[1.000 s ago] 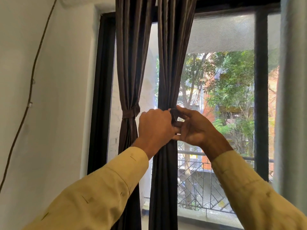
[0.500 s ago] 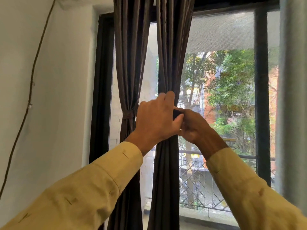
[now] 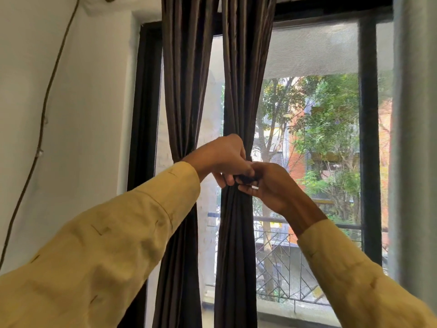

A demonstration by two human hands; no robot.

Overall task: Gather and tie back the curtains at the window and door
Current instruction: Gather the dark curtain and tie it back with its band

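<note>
Head camera view, looking forward at a tall black metal window frame [image 3: 367, 138] set in a white wall [image 3: 89, 114]. Two dark brown pleated fabric curtains hang inside the frame's left half. The left curtain [image 3: 186, 91] hangs beside the frame's left post and narrows to a waist at mid height. The right curtain [image 3: 241, 91] hangs just beside it, nearer the frame's middle, and is bunched into a tight column.

Both hands meet in front of that bunched curtain at mid height, touching each other. The left hand [image 3: 224, 157], in a pale yellow shirt sleeve [image 3: 118, 245], has its fingers curled down over a short dark fabric tie band [image 3: 246, 179]. The right hand [image 3: 272, 185], in a matching sleeve, pinches the same band from the other side with bent fingers.

Through the frame's glass are green trees, an orange building and a metal balcony railing [image 3: 283, 256]. A thin brown cable [image 3: 47, 98] runs down the wall left of the frame. A pale grey curtain [image 3: 416, 138] hangs at the frame's right edge.
</note>
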